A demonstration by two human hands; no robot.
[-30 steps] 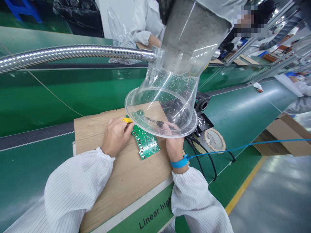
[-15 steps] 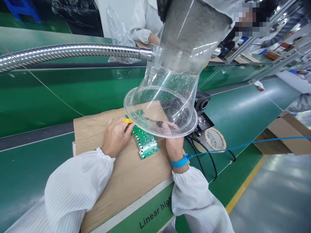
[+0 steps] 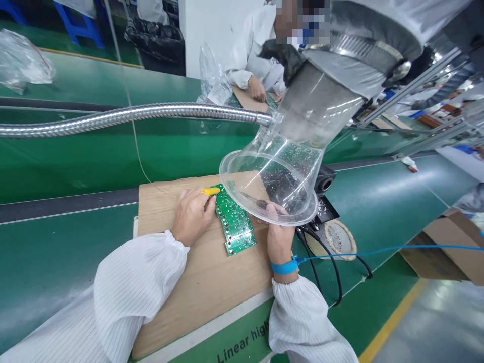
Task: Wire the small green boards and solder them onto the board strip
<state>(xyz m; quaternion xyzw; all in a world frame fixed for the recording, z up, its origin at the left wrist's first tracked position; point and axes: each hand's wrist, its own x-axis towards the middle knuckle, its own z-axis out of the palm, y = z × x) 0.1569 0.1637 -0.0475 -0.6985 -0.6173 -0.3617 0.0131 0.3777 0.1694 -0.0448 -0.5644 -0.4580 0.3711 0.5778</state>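
Observation:
A green circuit board [image 3: 235, 224] lies on a brown wooden board [image 3: 204, 272]. My left hand [image 3: 192, 214] rests at the circuit board's left edge with its fingers curled; one fingertip wears a yellow cot [image 3: 210, 191], and a thin wire seems to run from the fingers. My right hand [image 3: 278, 234] is closed on a soldering iron [image 3: 254, 200] whose tip points at the circuit board's upper part, partly seen through a clear fume hood [image 3: 272, 189]. A blue wrist strap [image 3: 284, 265] sits on my right wrist.
A flexible metal hose [image 3: 124, 116] holds the clear hood. A soldering stand with a sponge dish [image 3: 335, 237] and black cables sits to the right. Green conveyor belt [image 3: 75, 151] runs behind. Another person in white works across the belt [image 3: 253, 65]. Cardboard box [image 3: 449, 247] at right.
The view has swung up and to the left, so everything sits further right in the picture. Both hands keep their hold and place on the circuit board.

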